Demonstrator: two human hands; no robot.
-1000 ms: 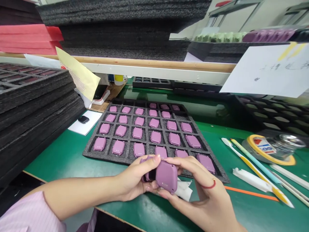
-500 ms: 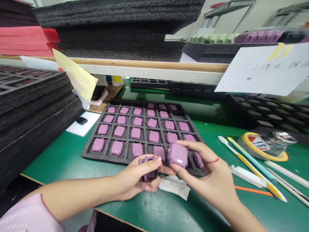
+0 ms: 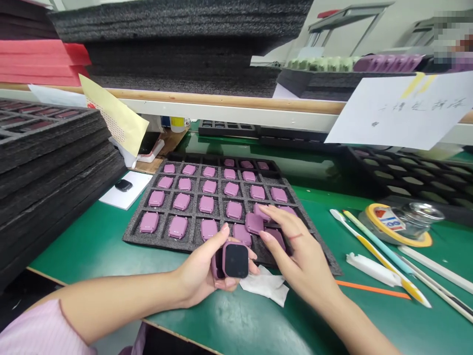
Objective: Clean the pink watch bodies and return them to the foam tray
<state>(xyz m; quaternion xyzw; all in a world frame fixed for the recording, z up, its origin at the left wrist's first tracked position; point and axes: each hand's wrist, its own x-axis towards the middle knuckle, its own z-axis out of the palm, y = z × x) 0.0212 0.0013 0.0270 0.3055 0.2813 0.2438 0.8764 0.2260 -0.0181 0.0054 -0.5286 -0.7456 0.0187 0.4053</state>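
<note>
My left hand (image 3: 207,268) is closed on a purple watch body (image 3: 234,260) with its black screen facing up, just in front of a black foam tray (image 3: 142,237). Several purple watch bodies lie face down in the tray's pockets. My right hand (image 3: 295,249) reaches over the tray's near right corner and pinches another purple watch body (image 3: 254,223) at a front-row pocket. A white wipe (image 3: 266,285) lies on the green mat beneath both hands.
Stacks of black foam trays (image 3: 51,162) stand at the left. A white card with a small black part (image 3: 123,185) lies beside the tray. Brushes (image 3: 377,251), a tape roll (image 3: 395,224) and an orange strip (image 3: 373,290) lie to the right. A shelf holds more foam above.
My right hand carried its purple watch body away from my left hand and lowered it to the tray's front row. My left hand turned its watch body so the black screen shows.
</note>
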